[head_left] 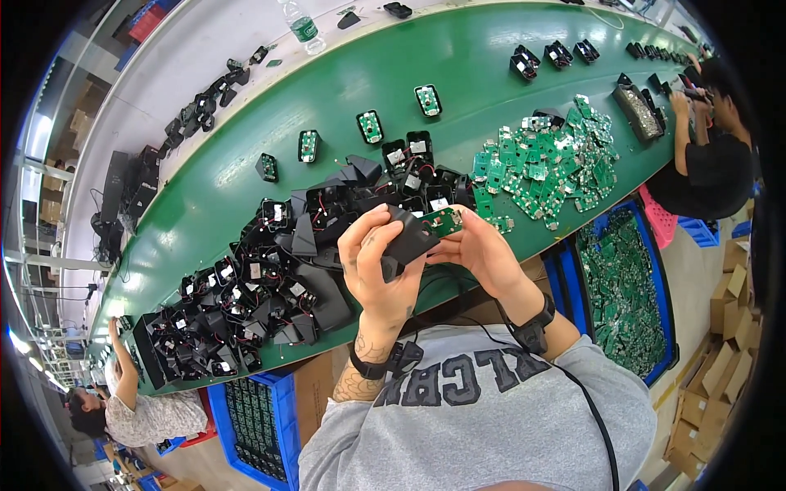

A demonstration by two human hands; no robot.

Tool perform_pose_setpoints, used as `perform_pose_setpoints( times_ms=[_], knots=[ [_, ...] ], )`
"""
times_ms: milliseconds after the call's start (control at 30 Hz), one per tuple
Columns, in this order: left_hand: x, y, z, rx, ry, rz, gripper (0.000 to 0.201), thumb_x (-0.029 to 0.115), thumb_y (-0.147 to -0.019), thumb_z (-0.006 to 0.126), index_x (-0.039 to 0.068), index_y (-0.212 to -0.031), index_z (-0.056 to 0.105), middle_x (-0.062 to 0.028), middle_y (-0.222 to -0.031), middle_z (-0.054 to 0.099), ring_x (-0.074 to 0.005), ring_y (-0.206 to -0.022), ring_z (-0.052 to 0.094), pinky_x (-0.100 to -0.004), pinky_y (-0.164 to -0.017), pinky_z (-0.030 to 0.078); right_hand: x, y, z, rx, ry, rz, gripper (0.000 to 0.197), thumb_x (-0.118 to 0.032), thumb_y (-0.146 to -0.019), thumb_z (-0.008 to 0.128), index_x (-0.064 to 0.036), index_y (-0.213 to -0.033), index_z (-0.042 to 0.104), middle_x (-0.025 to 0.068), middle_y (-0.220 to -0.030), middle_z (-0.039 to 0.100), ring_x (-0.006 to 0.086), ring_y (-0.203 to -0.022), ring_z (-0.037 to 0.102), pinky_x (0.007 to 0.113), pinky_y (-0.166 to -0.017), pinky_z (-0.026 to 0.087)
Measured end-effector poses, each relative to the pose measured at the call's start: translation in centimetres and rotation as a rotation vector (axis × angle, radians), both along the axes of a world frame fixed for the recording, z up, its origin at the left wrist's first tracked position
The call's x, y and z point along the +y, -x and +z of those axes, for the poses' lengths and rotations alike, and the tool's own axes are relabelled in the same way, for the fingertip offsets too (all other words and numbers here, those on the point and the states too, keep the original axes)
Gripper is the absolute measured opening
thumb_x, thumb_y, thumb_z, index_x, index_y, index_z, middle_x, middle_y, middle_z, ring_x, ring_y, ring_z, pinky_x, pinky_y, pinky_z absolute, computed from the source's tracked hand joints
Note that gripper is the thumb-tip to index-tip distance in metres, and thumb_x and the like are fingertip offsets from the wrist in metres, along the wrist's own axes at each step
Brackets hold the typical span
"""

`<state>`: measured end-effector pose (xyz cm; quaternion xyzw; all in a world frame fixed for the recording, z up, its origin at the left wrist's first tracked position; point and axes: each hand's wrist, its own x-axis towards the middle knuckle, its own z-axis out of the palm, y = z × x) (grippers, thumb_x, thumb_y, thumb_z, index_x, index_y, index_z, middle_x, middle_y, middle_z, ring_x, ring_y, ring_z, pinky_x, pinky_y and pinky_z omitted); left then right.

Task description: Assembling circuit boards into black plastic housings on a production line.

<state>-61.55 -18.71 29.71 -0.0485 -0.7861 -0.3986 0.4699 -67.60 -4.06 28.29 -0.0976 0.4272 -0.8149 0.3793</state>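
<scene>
Above the near edge of the green table, my left hand (372, 258) grips a black plastic housing (412, 238), fingers over its top. My right hand (483, 254) pinches a small green circuit board (442, 222) at the housing's open right side. Whether the board is partly inside or just beside the housing, I cannot tell. Just beyond my hands lies a heap of black housings (304, 235), some with red wires and white parts inside. To the right of it spreads a pile of loose green circuit boards (548, 164).
Several housings with boards in them (370, 127) stand in a row farther back. A blue bin of boards (622, 286) is at the right, another blue crate (258, 425) below left. Co-workers sit at both ends. A bottle (304, 29) stands at the back.
</scene>
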Motion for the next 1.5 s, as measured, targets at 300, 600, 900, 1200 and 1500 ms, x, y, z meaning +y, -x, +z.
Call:
perform_pose_setpoints(
  times_ms=[300, 600, 900, 1200, 1500],
  knots=[
    [0.3, -0.2, 0.3, 0.004, 0.141, 0.009, 0.054, -0.006, -0.063, 0.079, 0.007, -0.110, 0.056, -0.0141, -0.114, 0.054, -0.0318, -0.105, 0.060, -0.0383, -0.084, 0.055, 0.3, 0.0, -0.7, -0.021, 0.012, 0.031, 0.042, -0.041, -0.101, 0.034, -0.0080, -0.122, 0.050, 0.0103, -0.115, 0.063, 0.0221, -0.099, 0.064, 0.036, -0.089, 0.049],
    [1.4, -1.7, -0.1, -0.406, -0.335, -0.105, 0.064, 0.004, -0.080, 0.072, 0.003, -0.136, 0.042, -0.0126, -0.120, 0.057, -0.0218, -0.104, 0.060, -0.0318, -0.083, 0.051, 0.9, 0.8, 0.2, 0.694, -0.214, -0.147, 0.048, -0.016, -0.080, 0.068, -0.0027, -0.125, 0.055, 0.0115, -0.127, 0.059, 0.0229, -0.117, 0.055, 0.036, -0.097, 0.043],
    [0.3, -1.6, 0.8, -0.700, -1.102, -0.671, 0.067, 0.002, -0.091, 0.054, 0.009, -0.149, 0.021, -0.0134, -0.132, 0.045, -0.0215, -0.112, 0.055, -0.0371, -0.081, 0.058, 2.6, 2.7, 2.0, 1.321, -0.356, -0.117, 0.052, -0.012, -0.065, 0.076, -0.0096, -0.115, 0.066, 0.0102, -0.133, 0.056, 0.0324, -0.127, 0.046, 0.046, -0.104, 0.036],
    [0.8, -1.3, -0.5, -0.696, -0.934, -0.666, 0.071, -0.002, -0.090, 0.052, 0.013, -0.150, 0.019, -0.0118, -0.123, 0.052, -0.0202, -0.106, 0.059, -0.0287, -0.071, 0.058, 1.8, 2.2, 1.8, 1.576, -0.335, -0.265, 0.035, -0.016, -0.065, 0.081, -0.0202, -0.099, 0.074, 0.0050, -0.124, 0.061, 0.0346, -0.127, 0.046, 0.054, -0.107, 0.032],
    [-0.2, -1.1, 0.6, -0.804, -0.906, -0.682, 0.072, -0.004, -0.088, 0.052, 0.014, -0.150, 0.020, -0.0140, -0.107, 0.057, -0.0174, -0.077, 0.066, -0.0259, -0.060, 0.056, 1.5, 2.7, 1.4, 1.465, -0.227, -0.127, 0.018, -0.008, -0.070, 0.076, -0.0127, -0.085, 0.068, 0.0015, -0.100, 0.068, 0.0320, -0.122, 0.051, 0.055, -0.108, 0.030]
  ],
)
